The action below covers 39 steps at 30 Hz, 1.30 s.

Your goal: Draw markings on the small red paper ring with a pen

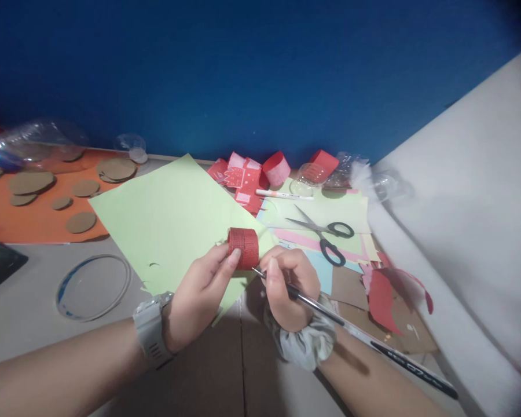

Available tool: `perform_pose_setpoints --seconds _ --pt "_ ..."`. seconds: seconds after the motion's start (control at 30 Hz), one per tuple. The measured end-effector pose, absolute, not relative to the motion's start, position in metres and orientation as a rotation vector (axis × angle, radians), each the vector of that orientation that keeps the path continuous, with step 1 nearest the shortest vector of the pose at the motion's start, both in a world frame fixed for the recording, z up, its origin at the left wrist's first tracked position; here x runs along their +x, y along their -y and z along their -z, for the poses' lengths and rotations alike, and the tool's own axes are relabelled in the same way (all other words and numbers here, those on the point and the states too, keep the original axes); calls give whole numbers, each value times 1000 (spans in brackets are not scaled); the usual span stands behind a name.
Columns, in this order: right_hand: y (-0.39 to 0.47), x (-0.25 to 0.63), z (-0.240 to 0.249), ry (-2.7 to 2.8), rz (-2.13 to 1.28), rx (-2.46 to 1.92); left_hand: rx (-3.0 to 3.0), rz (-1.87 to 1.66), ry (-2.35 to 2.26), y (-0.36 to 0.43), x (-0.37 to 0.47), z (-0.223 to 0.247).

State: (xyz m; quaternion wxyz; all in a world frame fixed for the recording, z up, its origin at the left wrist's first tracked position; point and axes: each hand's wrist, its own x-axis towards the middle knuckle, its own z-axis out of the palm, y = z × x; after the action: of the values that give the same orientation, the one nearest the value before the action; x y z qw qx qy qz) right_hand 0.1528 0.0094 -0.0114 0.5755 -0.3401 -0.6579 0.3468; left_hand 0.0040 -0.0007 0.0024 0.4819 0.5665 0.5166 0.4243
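Observation:
A small red ring (245,248) with dark lines on its outside is pinched between the thumb and fingers of my left hand (204,286). My right hand (290,284) is closed round a black and clear pen (342,320), whose tip points at the ring's lower right edge. The pen's long barrel slants down to the right past my wrist. Under and behind both hands lies a light green sheet (169,214). Black-handled scissors (323,234) lie open on stacked papers beyond my right hand.
Cardboard discs (81,222) lie on orange paper (8,223) at the left, near a clear plastic bottle (35,139). A thin ring (93,288) lies at front left. Red cutouts (247,185) and a marker (282,194) sit behind. White surface (469,174) rises at the right.

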Motion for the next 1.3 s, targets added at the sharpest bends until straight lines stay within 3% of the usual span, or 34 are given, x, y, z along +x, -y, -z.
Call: perform_pose_setpoints --seconds 0.27,1.3 --pt "-22 155 12 1511 -990 -1113 1548 -922 -1262 -1 4 0" --pt "-25 151 14 1476 -956 -1188 1619 -883 -1266 -2 4 3"
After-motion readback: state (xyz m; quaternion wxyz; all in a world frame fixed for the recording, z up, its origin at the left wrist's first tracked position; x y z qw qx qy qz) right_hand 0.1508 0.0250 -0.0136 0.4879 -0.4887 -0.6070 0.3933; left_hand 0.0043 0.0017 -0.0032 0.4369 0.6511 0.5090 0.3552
